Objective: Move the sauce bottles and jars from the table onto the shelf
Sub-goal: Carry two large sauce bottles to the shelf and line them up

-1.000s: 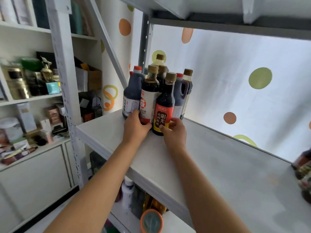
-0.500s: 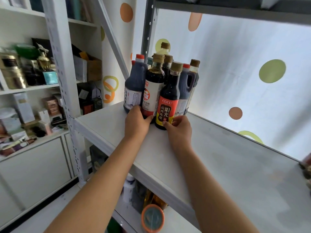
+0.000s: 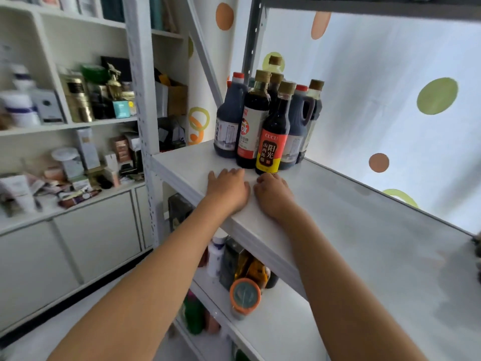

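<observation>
Several dark sauce bottles stand clustered in the back left corner of the white shelf (image 3: 364,230). At the front of the cluster are a bottle with a red and yellow label (image 3: 273,136) and a bottle with a white and red label (image 3: 251,126); a dark jug with a red cap (image 3: 229,118) stands to their left. My left hand (image 3: 227,190) and my right hand (image 3: 273,195) lie side by side on the shelf just in front of these bottles, fingers loose, holding nothing. Neither hand touches a bottle.
A grey upright post (image 3: 140,82) stands at the shelf's left front corner. Lower shelves hold more bottles and an orange-lidded jar (image 3: 244,295). White cabinets with cluttered boxes and tins (image 3: 78,100) fill the left. Dark items (image 3: 477,246) sit at the shelf's right edge.
Both hands have let go of the two front bottles and drawn back toward the shelf's front edge. The bottles stay standing in the corner.
</observation>
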